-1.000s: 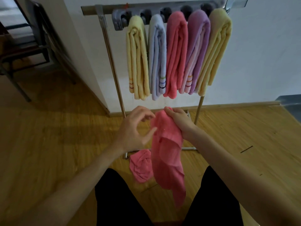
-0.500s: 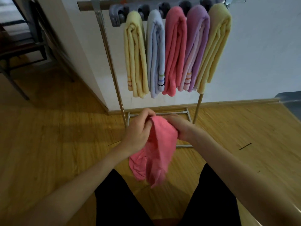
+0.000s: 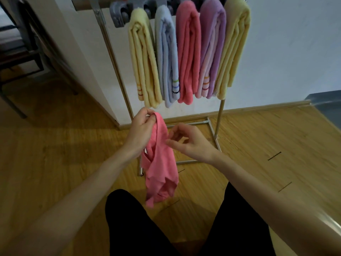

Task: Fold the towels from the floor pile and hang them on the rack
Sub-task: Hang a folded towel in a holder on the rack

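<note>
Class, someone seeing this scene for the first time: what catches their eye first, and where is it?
The row of five folded towels in yellow, blue, pink, purple and yellow, hanging on the rack against the white wall. Next, the loose pink towel dangling at centre, pinched at its top by the left hand, with the right hand beside it.

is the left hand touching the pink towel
Touching: the head view shows the left hand pinching the top corner of the pink towel.

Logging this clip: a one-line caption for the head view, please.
Left hand holds up a pink towel; right hand reaches toward it below five folded towels on the rack.
</note>
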Tool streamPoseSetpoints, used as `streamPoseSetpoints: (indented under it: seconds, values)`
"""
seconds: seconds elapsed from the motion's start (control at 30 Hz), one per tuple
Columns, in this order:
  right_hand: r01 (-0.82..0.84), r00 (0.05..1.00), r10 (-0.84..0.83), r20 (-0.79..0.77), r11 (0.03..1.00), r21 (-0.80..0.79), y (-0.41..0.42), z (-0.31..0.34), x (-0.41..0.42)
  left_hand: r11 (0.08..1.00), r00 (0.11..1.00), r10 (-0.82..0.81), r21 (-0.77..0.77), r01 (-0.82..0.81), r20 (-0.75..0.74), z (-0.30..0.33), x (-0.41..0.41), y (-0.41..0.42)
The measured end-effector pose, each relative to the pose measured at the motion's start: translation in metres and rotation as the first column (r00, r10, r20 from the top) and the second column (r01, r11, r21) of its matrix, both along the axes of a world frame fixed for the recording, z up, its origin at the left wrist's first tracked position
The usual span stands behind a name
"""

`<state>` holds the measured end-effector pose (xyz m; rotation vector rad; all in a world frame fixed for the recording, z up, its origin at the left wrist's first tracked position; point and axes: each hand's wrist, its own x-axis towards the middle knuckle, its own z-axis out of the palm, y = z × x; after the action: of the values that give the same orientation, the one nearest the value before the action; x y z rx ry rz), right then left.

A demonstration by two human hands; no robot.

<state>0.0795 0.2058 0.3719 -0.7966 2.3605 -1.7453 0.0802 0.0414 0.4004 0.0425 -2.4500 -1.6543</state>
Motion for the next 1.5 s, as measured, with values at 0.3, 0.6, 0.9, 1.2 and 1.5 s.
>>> streamPoseSetpoints:
  seconds: [0.3,0.6,0.9,1.2,1.5]
  values:
    - [0.091,0.977,-0.049,-0.209,0.976,0.199,-0.009,-0.020,-0.002,0.997,0.993,0.079,-0.013,-0.080,-0.089,0.015,0.000,0.004]
    - [0.232,0.938,-0.191,-0.288,0.966,0.116,0.022,-0.028,-0.006,0.966,0.967,0.248,0.086,-0.242,-0.057,0.021,-0.006,-0.007]
    - [-0.013,0.862,0.142,-0.486,0.966,0.260,0.005,-0.016,0.010,0.899,0.925,0.379,0.229,-0.373,0.018,0.022,-0.016,-0.011]
    - [-0.059,0.883,0.209,-0.420,0.938,0.343,-0.025,-0.024,0.013,0.862,0.893,0.449,0.264,-0.432,-0.007,0.025,-0.018,0.005]
    - [0.131,0.909,-0.042,-0.414,0.973,0.189,-0.051,-0.036,0.011,0.802,0.849,0.528,0.345,-0.488,-0.026,0.028,-0.016,0.017]
